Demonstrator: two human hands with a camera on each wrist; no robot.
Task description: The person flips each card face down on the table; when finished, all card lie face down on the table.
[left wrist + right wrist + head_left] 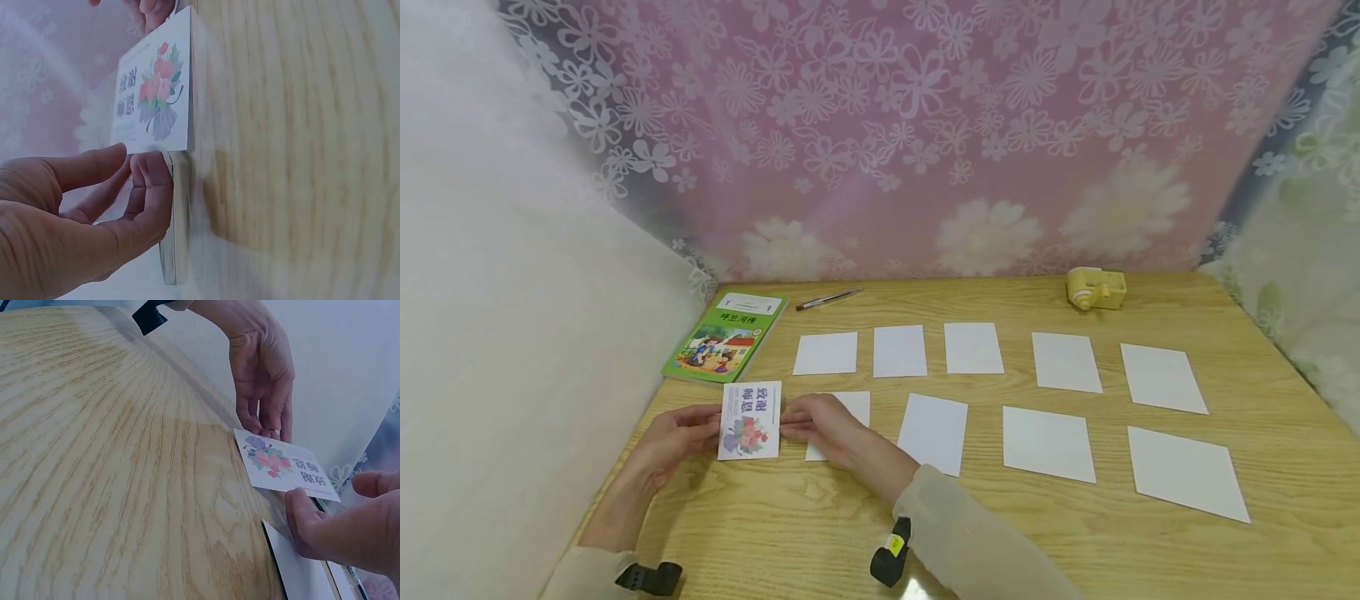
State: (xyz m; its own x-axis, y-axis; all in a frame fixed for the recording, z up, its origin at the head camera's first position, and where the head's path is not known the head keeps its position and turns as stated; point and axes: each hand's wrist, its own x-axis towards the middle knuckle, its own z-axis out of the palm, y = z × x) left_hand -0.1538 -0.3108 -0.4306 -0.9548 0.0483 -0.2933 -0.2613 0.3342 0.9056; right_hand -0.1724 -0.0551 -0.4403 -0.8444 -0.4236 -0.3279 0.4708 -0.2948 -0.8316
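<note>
A white greeting card printed with a bouquet and purple Chinese characters is between the two hands, close over the table's left part. My left hand holds its left edge, and in the left wrist view the thumb lies at the card's edge with the other fingers curled beneath. From the opposite side, my right hand holds the right edge with its fingertips. Under the right hand lies a blank white card, partly covered. The bouquet faces up in the right wrist view too.
Several blank white cards, such as one at the front right, lie in two rows on the wooden table. A green book rests at the back left beside a pen. At the back right stands a yellow object.
</note>
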